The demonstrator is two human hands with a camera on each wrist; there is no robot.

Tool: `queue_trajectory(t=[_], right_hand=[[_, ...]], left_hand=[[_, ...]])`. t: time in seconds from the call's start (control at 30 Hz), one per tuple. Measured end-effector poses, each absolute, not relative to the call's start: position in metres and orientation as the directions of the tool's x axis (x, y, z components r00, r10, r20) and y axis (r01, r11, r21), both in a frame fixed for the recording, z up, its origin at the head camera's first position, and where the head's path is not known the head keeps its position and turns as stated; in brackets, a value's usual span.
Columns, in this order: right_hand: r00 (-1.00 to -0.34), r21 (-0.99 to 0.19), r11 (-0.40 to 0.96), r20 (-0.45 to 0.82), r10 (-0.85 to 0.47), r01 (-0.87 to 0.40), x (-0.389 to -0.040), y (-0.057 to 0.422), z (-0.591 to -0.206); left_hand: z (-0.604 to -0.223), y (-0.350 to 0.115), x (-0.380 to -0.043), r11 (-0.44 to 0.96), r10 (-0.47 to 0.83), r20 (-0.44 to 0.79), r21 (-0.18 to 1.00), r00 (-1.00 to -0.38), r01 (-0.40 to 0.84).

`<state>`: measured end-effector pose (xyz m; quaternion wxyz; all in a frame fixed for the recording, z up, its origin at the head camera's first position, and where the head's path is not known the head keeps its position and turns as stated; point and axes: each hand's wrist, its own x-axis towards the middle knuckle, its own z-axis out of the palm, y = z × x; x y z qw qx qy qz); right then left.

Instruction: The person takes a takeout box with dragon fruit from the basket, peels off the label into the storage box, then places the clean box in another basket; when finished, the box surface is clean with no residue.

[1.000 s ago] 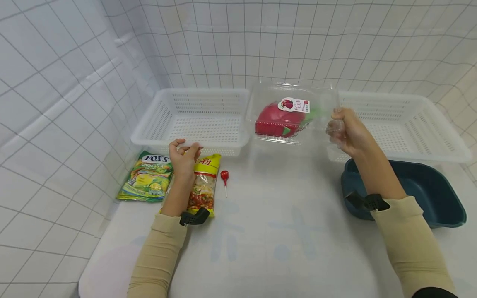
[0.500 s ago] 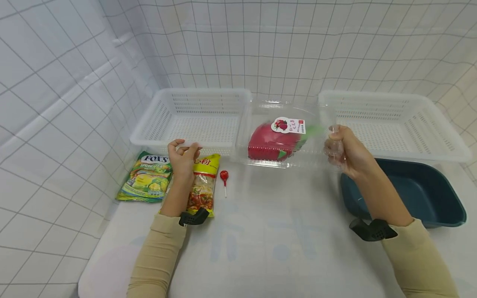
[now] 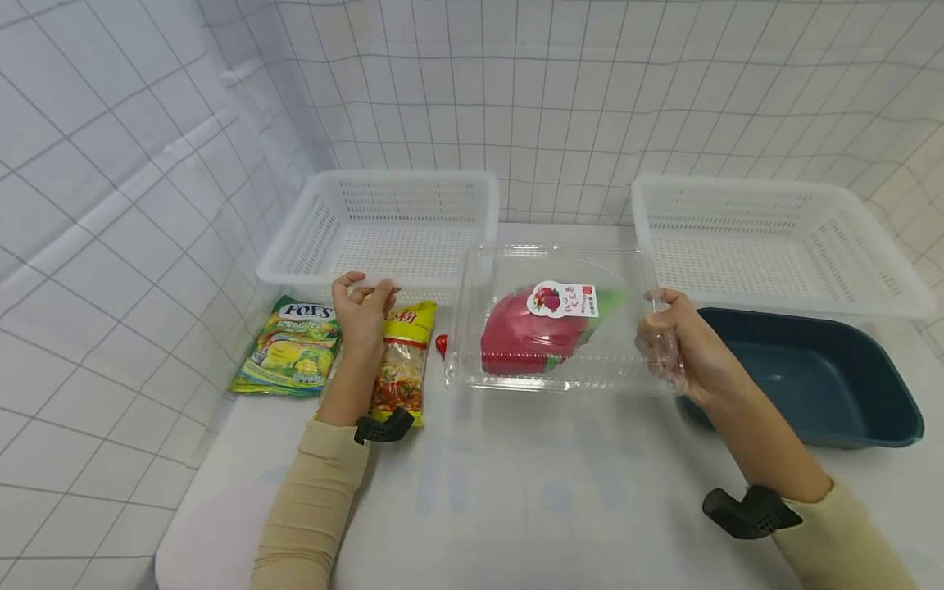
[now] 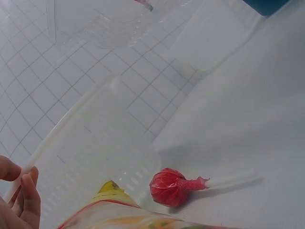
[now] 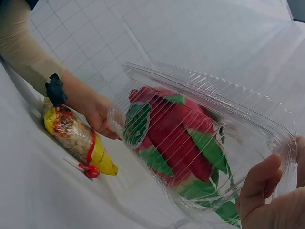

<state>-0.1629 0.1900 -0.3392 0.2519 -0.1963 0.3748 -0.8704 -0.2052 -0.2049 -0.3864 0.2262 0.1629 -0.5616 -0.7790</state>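
Box (image 3: pixel 509 262) taken as reference; it sits raised over the table (image 3: pixel 531 508). Nearer side of box: widest passage, running between left forearm (image 3: pixel 317 492) and right forearm (image 3: pixel 778 442). Beyond box: narrower gap between left basket (image 3: pixel 406 246) and right basket (image 3: pixel 730 258), backed by the gridded sheet (image 3: pixel 560 106). Left of box: lollipop (image 4: pixel 169 187), then noodle bag (image 3: pixel 401 377); left hand (image 3: pixel 364 311) pinches the left basket's near rim. Tea bag (image 3: pixel 291 348) lies farther left. Right of box: right hand (image 3: pixel 682 344) grips its end; tub (image 3: pixel 804 369) obstructs beyond. Clearance beneath box: cannot tell.
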Motion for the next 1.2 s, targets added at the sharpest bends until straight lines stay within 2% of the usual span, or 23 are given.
queue_trajectory(t=[0.27, 0.5, 0.83, 1.2], right_hand=[[-0.762, -0.684, -0.620, 0.144, -0.632, 0.384, -0.147, 0.189, -0.356], [-0.748, -0.696, -0.614, 0.167, -0.643, 0.373, -0.138, 0.194, -0.370], [-0.797, -0.796, -0.519, 0.080, -0.599, 0.310, -0.128, 0.200, -0.398], [-0.839, -0.812, -0.534, 0.107, -0.534, 0.236, -0.119, 0.197, -0.427]], left_hand=[[-0.387, -0.205, -0.205, -0.267, -0.539, -0.007, 0.950, -0.842, 0.163], [-0.388, -0.204, -0.204, -0.277, -0.535, -0.005, 0.946, -0.845, 0.170], [-0.386, -0.205, -0.204, -0.288, -0.521, 0.010, 0.939, -0.853, 0.186], [-0.386, -0.205, -0.205, -0.296, -0.517, 0.005, 0.937, -0.856, 0.185]])
